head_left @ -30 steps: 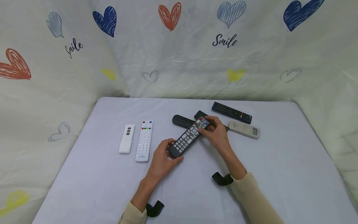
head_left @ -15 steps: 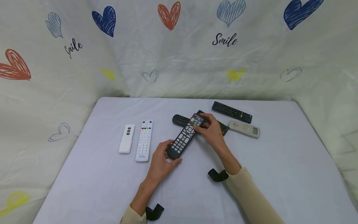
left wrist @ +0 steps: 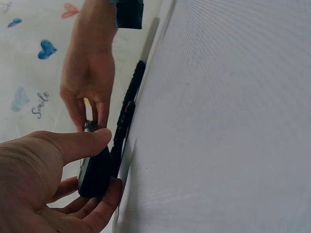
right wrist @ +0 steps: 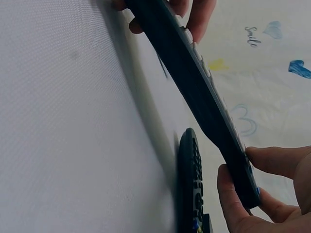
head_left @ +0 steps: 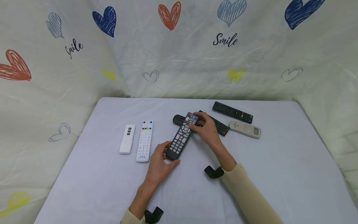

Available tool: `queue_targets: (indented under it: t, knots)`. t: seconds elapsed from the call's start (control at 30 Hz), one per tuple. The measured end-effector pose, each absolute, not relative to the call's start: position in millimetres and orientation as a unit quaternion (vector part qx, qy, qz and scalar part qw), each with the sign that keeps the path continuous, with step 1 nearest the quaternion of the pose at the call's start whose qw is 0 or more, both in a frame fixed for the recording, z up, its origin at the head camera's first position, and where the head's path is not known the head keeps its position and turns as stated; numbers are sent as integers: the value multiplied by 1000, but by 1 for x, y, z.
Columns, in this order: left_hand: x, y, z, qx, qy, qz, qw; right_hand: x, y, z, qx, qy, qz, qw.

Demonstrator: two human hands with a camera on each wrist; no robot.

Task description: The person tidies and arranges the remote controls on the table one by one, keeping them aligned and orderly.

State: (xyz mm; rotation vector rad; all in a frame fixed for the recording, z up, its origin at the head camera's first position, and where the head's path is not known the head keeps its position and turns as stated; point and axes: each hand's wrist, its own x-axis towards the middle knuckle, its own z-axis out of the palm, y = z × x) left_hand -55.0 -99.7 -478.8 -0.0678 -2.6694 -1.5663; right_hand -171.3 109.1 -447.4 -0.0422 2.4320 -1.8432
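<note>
The black remote (head_left: 182, 137) is lifted just above the middle of the desk (head_left: 279, 174). The left hand (head_left: 158, 163) clamps its near end and the right hand (head_left: 206, 129) pinches its far end. Two white remotes (head_left: 144, 140) lie to the left, and more remotes (head_left: 232, 112) lie far right.

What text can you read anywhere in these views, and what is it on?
"Smile": on the heart-print backdrop cloth, centre right.
"Smile": same cloth, upper left, tilted; part of it also shows in both wrist views.
Button legends on the black remote held by the left hand and right hand: too small to read.
Markings on the white remotes and grey remote: too small to read.
</note>
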Motion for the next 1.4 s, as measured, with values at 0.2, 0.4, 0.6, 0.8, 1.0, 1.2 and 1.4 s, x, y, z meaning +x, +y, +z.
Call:
queue_targets:
  t: [0.2,0.4,0.6,0.8,1.0,1.2,1.4]
  knots:
    - [-53,-101,-479,-14,-865,-501,37,-173,102,-445,-17,814,-579,49]
    - [-49,-102,-477,2,-869,-493,47,-173,93,-443,-27,817,-573,65]
    - [-47,-103,-477,17,-870,-491,51,-174,84,-441,-31,820,-567,78]
    - [-45,-104,-477,31,-871,-486,56,-177,76,-441,-41,820,-565,77]
    - [-42,-104,-475,46,-872,-483,60,-180,72,-442,-55,820,-564,77]
    - [-40,-102,-474,60,-873,-480,60,-182,68,-442,-65,827,-552,82]
    - [-38,-102,-474,69,-878,-469,72,-185,62,-441,-76,836,-537,87]
